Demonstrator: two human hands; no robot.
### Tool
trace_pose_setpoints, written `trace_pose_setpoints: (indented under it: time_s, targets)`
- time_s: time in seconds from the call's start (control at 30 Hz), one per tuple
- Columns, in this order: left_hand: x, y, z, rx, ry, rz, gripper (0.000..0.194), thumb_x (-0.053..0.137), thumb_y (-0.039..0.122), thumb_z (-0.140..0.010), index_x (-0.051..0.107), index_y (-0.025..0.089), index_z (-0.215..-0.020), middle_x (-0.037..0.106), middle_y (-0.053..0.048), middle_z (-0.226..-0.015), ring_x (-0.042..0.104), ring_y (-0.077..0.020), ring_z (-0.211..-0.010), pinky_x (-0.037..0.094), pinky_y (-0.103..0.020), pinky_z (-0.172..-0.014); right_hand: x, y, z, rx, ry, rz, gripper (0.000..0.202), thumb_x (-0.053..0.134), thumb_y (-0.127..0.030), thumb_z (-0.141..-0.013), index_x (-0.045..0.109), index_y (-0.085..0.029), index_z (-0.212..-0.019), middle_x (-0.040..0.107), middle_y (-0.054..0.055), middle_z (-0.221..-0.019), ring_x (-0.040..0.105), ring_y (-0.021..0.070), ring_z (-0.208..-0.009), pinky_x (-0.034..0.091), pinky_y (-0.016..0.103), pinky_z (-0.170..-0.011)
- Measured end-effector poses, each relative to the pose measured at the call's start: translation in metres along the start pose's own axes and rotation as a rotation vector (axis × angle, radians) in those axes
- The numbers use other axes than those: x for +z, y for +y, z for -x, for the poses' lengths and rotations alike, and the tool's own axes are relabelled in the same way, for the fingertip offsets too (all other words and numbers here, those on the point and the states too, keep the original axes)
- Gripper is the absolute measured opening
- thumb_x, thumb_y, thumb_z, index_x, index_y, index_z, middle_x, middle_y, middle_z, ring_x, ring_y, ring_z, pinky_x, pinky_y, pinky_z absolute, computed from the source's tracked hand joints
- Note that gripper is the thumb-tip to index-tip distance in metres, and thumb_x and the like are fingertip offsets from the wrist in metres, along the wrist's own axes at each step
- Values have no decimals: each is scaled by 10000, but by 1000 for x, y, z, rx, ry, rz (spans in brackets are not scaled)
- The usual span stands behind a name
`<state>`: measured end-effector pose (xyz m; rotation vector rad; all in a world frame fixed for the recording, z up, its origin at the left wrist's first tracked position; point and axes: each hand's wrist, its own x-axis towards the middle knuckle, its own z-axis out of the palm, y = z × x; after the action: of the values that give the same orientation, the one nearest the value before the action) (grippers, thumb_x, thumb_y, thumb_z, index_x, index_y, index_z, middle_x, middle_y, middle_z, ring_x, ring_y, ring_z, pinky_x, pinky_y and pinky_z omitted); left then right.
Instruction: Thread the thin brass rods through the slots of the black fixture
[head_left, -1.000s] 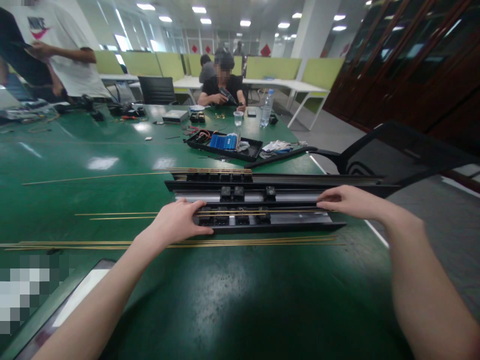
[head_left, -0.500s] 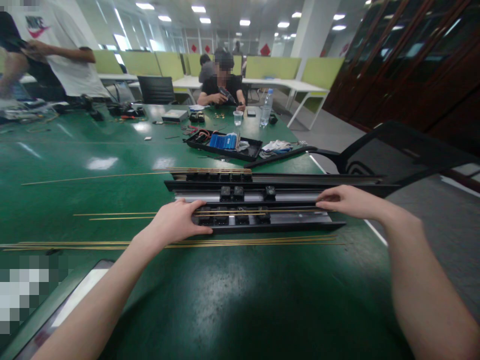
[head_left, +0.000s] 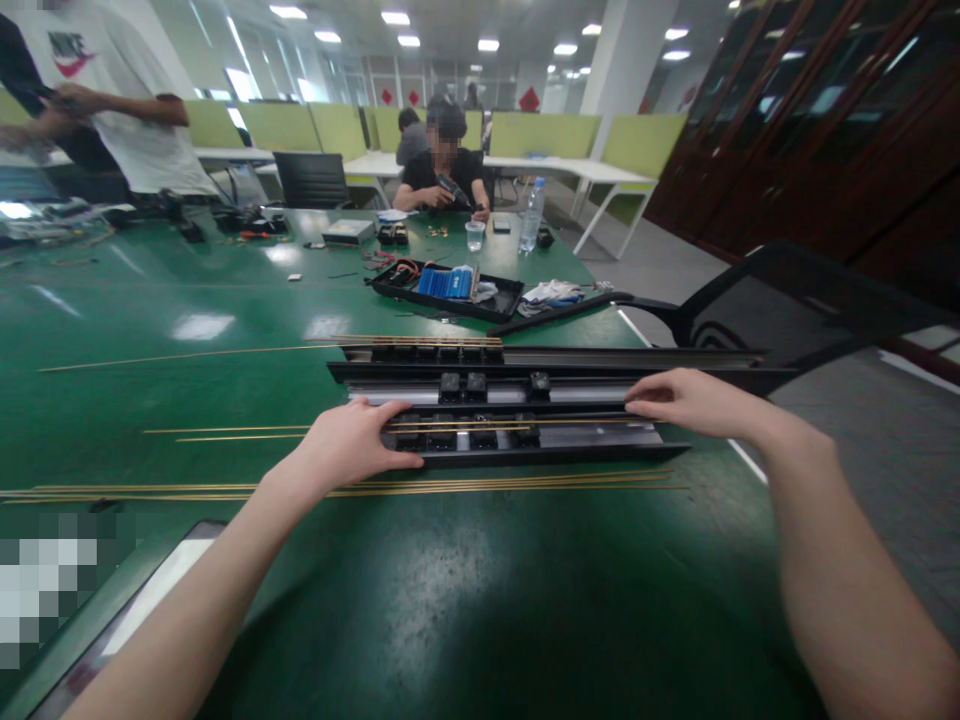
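Note:
My left hand [head_left: 356,437] spans the left end of the nearest black channel [head_left: 585,456], its thumb on the near wall and its fingers on the far wall. Inside this channel sit several black blocks [head_left: 484,434]. Thin brass rods [head_left: 225,431] run along over the blocks and stick out to the left, passing by my left hand. At the right end, my right hand [head_left: 679,400] has thumb and fingertips brought together at the far wall, just above a rod. What lies between those fingertips is hidden.
Behind lies a second channel [head_left: 585,391] with 3 black blocks, then another with rods on top. More loose brass rods [head_left: 510,484] lie in front. Farther back are a black tray [head_left: 510,300], gloves [head_left: 551,296], a bottle [head_left: 532,215] and a seated person holding a tool. A chair [head_left: 795,300] stands right.
My right hand has shifted slightly left along the channel. My left hand and the channels look unmoved.

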<state>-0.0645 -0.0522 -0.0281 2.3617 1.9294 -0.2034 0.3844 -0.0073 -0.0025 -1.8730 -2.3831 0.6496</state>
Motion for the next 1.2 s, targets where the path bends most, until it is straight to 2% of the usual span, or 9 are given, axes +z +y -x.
trace_pose_setpoints:
  time_s: [0.17, 0.3, 0.37, 0.47, 0.77, 1.2]
  targets:
    - [-1, 1, 0, -16, -10, 12, 938, 542, 841, -658, 472, 348, -1453, 674, -127, -1202, 671, -337, -1018, 515, -411, -866, 11, -26, -3, -105, 126, 21, 365, 573, -500, -859, 760, -245, -1042, 765, 54, -1056, 693, 280, -971, 537, 399, -867]
    - [-1, 1, 0, -21, -14, 14, 945, 553, 838, -652, 463, 355, -1459, 674, -130, -1204, 674, -342, -1008, 516, -415, -857, 32, -54, -10, -377, 230, -8, 308, 570, -455, -896, 744, -262, -1061, 753, 44, -1078, 678, 256, -996, 516, 389, -900]
    - [-1, 0, 0, -18, -7, 18, 948, 547, 845, -649, 466, 358, -1459, 675, -131, -1209, 674, -351, -1007, 517, -425, -853, 42, -66, -12, -502, 239, -42, 272, 577, -408, -913, 736, -265, -1080, 745, 48, -1076, 674, 239, -997, 512, 372, -901]
    - [1, -2, -1, -14, 5, 16, 950, 542, 850, -648, 469, 359, -1458, 675, -130, -1213, 671, -359, -1017, 517, -432, -857, 55, -79, -15, -600, 252, -61, 209, 613, -327, -903, 739, -251, -1052, 742, 55, -1033, 672, 228, -980, 507, 361, -890]
    - [1, -2, -1, -15, -6, -6, 960, 514, 866, -657, 456, 352, -1466, 667, -133, -1225, 670, -352, -1038, 519, -432, -882, 72, -82, -21, -641, 324, -81, 129, 613, -220, -892, 733, -250, -924, 727, 40, -921, 669, 207, -888, 507, 346, -816]
    - [4, -5, -2, -16, 4, -8, 982, 508, 874, -652, 440, 354, -1483, 670, -130, -1228, 666, -361, -1044, 512, -437, -887, 66, -76, -21, -614, 295, -85, 95, 647, -223, -887, 740, -207, -895, 724, 43, -861, 662, 186, -809, 474, 307, -764]
